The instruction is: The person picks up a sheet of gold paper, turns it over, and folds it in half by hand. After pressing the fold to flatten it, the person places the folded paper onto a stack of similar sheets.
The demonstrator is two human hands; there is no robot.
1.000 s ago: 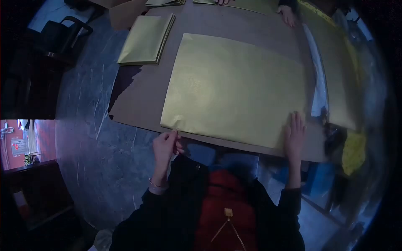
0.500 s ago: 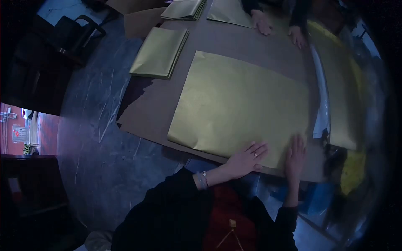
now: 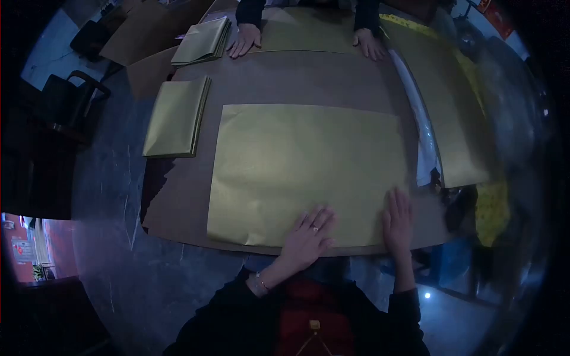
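A large gold sheet (image 3: 309,166) lies flat on the brown cardboard table top (image 3: 285,74). My left hand (image 3: 307,238) rests palm down on the sheet's near edge, fingers apart and a ring on one of them. To its right, my right hand (image 3: 398,222) lies flat at the sheet's near right corner, its fingers stretched out. Neither hand holds anything. On the table's left side sits a folded gold stack (image 3: 173,118), with a second folded stack (image 3: 202,40) beyond it.
Across the table a co-worker's two hands (image 3: 244,40) press on another gold sheet (image 3: 309,29). Long gold sheets (image 3: 445,113) lie along the right side beside a white strip (image 3: 418,118). Cardboard boxes (image 3: 142,35) and a dark chair (image 3: 71,98) stand at left.
The view has turned and now shows more of the far side. My left hand has slid left along the sheet's near edge. The co-worker's hands have moved apart.
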